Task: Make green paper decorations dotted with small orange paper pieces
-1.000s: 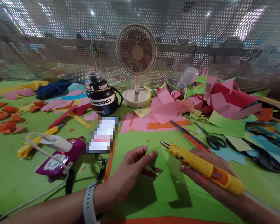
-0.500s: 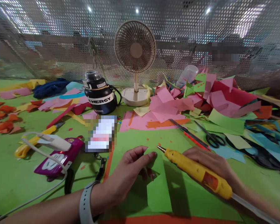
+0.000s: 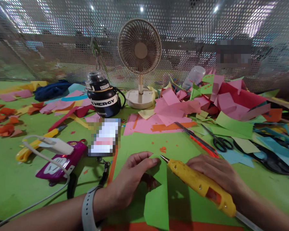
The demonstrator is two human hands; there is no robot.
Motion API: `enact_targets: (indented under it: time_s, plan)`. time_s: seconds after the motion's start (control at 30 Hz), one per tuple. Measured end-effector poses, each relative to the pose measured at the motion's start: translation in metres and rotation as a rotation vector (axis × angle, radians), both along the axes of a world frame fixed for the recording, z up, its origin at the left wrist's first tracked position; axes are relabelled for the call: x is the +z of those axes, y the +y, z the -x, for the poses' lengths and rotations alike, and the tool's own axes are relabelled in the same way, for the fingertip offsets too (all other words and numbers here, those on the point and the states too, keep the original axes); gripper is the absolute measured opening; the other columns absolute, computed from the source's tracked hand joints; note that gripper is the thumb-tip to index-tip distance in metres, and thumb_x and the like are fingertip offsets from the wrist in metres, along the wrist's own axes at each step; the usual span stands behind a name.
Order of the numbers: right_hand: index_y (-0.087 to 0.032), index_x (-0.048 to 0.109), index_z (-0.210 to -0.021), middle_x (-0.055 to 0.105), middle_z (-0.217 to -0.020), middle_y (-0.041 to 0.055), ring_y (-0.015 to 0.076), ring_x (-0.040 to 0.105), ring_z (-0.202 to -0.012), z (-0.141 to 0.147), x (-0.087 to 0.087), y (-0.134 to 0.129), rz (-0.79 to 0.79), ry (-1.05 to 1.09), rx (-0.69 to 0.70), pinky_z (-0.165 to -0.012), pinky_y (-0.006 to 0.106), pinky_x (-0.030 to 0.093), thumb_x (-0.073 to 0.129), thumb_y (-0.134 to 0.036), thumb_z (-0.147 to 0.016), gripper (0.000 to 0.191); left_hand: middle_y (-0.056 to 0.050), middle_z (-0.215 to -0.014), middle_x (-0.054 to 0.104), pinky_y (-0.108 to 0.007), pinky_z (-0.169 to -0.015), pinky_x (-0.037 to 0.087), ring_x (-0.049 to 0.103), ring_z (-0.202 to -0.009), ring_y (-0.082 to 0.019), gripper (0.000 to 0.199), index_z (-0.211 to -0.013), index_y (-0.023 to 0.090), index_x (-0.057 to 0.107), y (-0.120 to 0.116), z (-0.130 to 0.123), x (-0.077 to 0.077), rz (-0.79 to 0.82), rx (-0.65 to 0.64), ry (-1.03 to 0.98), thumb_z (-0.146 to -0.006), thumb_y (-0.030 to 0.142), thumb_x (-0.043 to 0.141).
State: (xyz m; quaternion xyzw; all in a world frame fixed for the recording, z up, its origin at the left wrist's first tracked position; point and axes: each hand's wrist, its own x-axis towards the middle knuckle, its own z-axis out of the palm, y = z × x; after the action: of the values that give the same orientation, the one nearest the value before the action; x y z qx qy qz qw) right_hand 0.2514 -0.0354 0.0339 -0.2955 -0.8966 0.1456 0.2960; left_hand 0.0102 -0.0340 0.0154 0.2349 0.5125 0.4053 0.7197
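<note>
My left hand [image 3: 135,176] pinches a cut piece of green paper [image 3: 157,202] between thumb and fingers, holding it up off the table. A notch shows in the paper's left edge. My right hand [image 3: 212,170] is closed around a yellow hot glue gun [image 3: 202,186], a straight pen-like one with a metal nozzle and a glue stick coming out of its rear end. The nozzle points left, close to the paper's upper right edge beside my left thumb. Under both hands lies a larger green sheet [image 3: 135,144] with small orange scraps on it.
Beyond my hands stand a black bottle [image 3: 104,101] and a small fan [image 3: 141,48]. On the left lie a phone [image 3: 105,138], a purple power bank [image 3: 62,162] with a cable, and a yellow cutter [image 3: 36,146]. Scissors [image 3: 220,141], a red-handled cutter [image 3: 202,144] and heaped paper scraps [image 3: 178,106] lie right.
The glue gun has shifted slightly left and down, its nozzle now nearer the paper. The green paper has turned a little, its lower part swinging left and down.
</note>
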Motion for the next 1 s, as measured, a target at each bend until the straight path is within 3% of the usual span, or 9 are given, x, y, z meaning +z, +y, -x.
enact_targets:
  time_s: [0.47, 0.63, 1.0]
  plan:
    - [-0.017, 0.055, -0.102, 0.065, -0.088, 0.0123, 0.0203, 0.063, -0.078, 0.0005, -0.0012, -0.0009, 0.006, -0.019, 0.031, -0.064, 0.031, 0.049, 0.039, -0.041, -0.096, 0.03, 0.003, -0.083, 0.058, -0.027, -0.039, 0.045, 0.054, -0.036, -0.008, 0.023, -0.083, 0.019, 0.055, -0.0004, -0.0011, 0.0004, 0.0, 0.031, 0.058, -0.07, 0.03, 0.071]
    - [-0.016, 0.055, -0.101, 0.065, -0.088, 0.0121, 0.0193, 0.063, -0.079, 0.0009, -0.0002, -0.001, 0.001, -0.017, 0.033, -0.064, 0.03, 0.049, 0.038, -0.036, -0.097, 0.026, 0.003, -0.079, 0.059, -0.027, -0.038, 0.044, 0.054, -0.036, -0.009, 0.024, -0.084, 0.019, 0.054, -0.0001, -0.0008, 0.0012, 0.006, 0.013, 0.049, -0.07, 0.03, 0.071]
    - [-0.016, 0.056, -0.102, 0.065, -0.086, 0.0126, 0.0201, 0.062, -0.075, 0.0018, 0.0001, -0.0008, -0.013, -0.031, 0.028, -0.063, 0.031, 0.047, 0.035, -0.042, -0.097, 0.034, 0.004, -0.079, 0.06, -0.026, -0.038, 0.042, 0.054, -0.035, -0.009, 0.023, -0.082, 0.02, 0.053, -0.0008, -0.0006, 0.0009, 0.016, 0.011, -0.007, -0.069, 0.028, 0.071]
